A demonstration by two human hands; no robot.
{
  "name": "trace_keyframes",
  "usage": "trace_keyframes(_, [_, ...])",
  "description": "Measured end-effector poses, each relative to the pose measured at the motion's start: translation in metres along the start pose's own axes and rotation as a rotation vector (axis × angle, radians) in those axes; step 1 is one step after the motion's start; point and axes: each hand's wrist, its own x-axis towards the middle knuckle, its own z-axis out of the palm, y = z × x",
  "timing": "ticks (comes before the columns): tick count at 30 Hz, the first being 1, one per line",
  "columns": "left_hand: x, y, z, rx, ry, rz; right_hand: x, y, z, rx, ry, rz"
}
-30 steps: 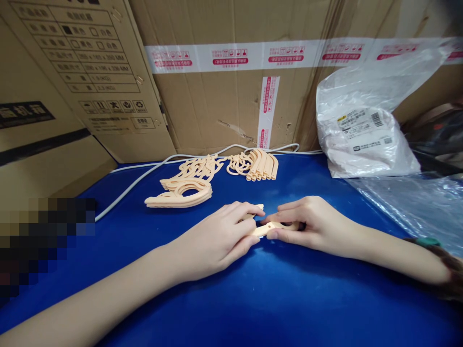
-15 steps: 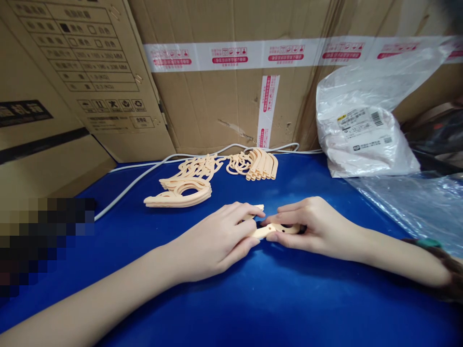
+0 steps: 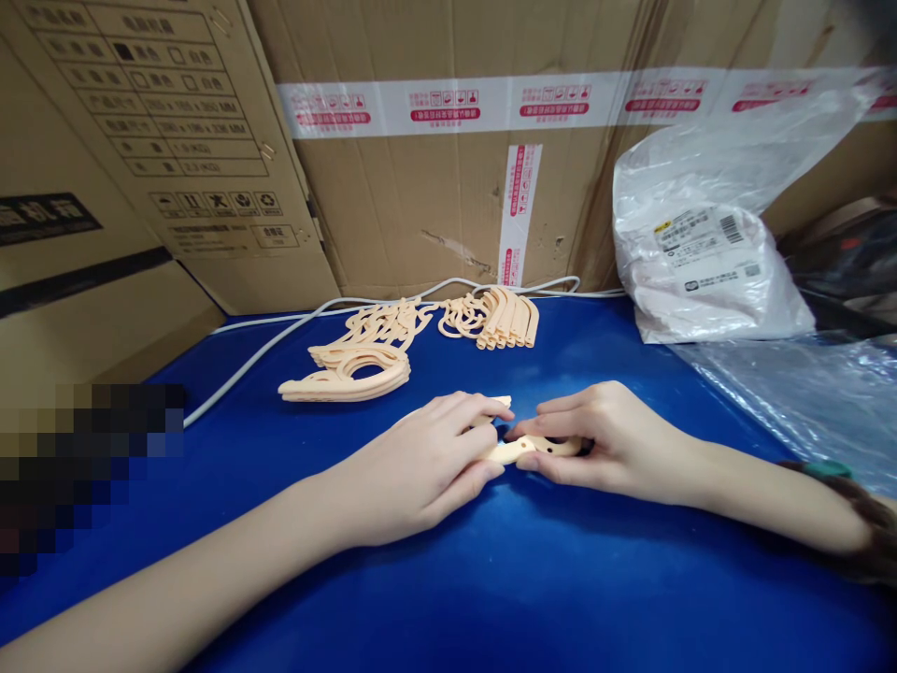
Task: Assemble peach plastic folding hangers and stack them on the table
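Observation:
Near the middle of the table, a cream plastic folding-hanger piece [image 3: 505, 453] with small dark holes lies between my two hands. My left hand [image 3: 434, 463] is closed over its left part, palm down, and hides much of it. Pinching the right part between thumb and fingers is my right hand [image 3: 620, 439]. Beyond the left fingers, another cream end [image 3: 500, 402] sticks out; how it connects is hidden. Farther back on the left sits a stack of cream hanger parts [image 3: 343, 376].
Behind the stack lie loose cream parts [image 3: 389, 322], beside hooks [image 3: 455, 320] and a row of curved arms [image 3: 511, 322]. A white cable [image 3: 259, 360] runs along cardboard boxes [image 3: 406, 206]. At right are a white plastic bag [image 3: 707, 271] and clear film [image 3: 813, 383] on the blue table [image 3: 533, 598].
Both hands keep almost the same place and grip. The hanger has shifted slightly, and a thin cream edge now shows behind my left hand.

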Motion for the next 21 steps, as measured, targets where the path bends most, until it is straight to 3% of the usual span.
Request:
trace_keyframes(15, [-0.0006,0.0007,-0.0007,-0.05,-0.021,0.0,-0.0017,0.0029,0.0028,-0.065,-0.002,-0.073])
trace_keyframes(21, [-0.0004,-0.0012,-0.0054,-0.224,0.014,-0.138,-0.0018,0.0007,0.0031,-0.112,0.034,-0.129])
